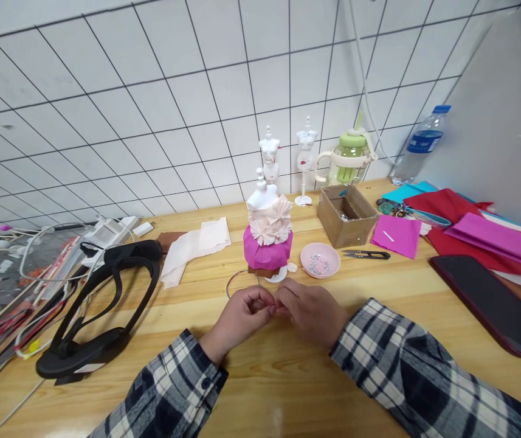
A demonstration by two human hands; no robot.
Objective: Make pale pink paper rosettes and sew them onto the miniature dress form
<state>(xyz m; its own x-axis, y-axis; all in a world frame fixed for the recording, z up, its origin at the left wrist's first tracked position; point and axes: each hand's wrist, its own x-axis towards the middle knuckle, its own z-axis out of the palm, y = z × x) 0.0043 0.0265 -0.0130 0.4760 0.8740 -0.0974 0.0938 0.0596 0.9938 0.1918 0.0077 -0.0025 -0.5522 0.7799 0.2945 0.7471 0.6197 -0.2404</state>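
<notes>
My left hand (pixel 247 311) and my right hand (pixel 311 309) meet fingertip to fingertip above the table, both closed in a pinch. Whatever lies between the fingers is too small or too hidden to make out. Just behind them stands a small white dress form (pixel 262 196), upright, dressed in pale pink pleated paper flowers (pixel 271 222) over a magenta puffed paper skirt (pixel 267 250) with a brown edge beneath. A thin ring-shaped band (pixel 233 278) lies partly behind my left hand. Beyond my right hand sits a pink bowl (pixel 304 263) holding small shiny pieces.
Thread snips (pixel 366 254) and a cardboard box (pixel 343 230) lie right of the bowl. Farther right are magenta paper (pixel 397 236), a phone (pixel 492 304) and a water bottle (pixel 419 149). Leftward are pale paper strips (pixel 194 246), a black headset strap (pixel 123 316) and tangled cables. Two bare dress forms (pixel 306 146) stand behind.
</notes>
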